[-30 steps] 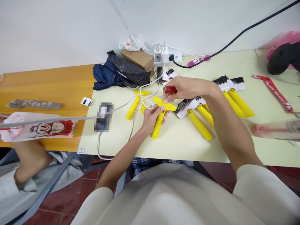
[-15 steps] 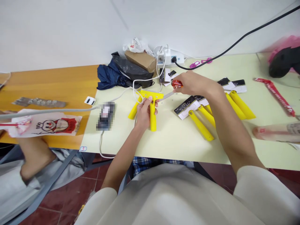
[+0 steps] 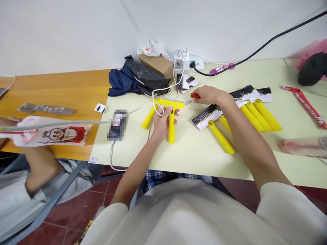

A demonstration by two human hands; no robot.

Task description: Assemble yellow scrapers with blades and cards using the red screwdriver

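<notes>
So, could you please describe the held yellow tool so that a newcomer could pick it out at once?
Over the pale table, find the left grip, near the middle of the view. It holds the yellow T-shaped tool, handle pointing toward the person's body. Unlike the yellow tools lying nearby, it alone is held.

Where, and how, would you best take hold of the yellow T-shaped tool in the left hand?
Probably by the lower handle, coming from the near side: it is straight and slim, and its free end points to the near edge of the table, clear of the left hand. The crosspiece looks a poorer choice: a grey strip shows between it and the right hand.
</notes>
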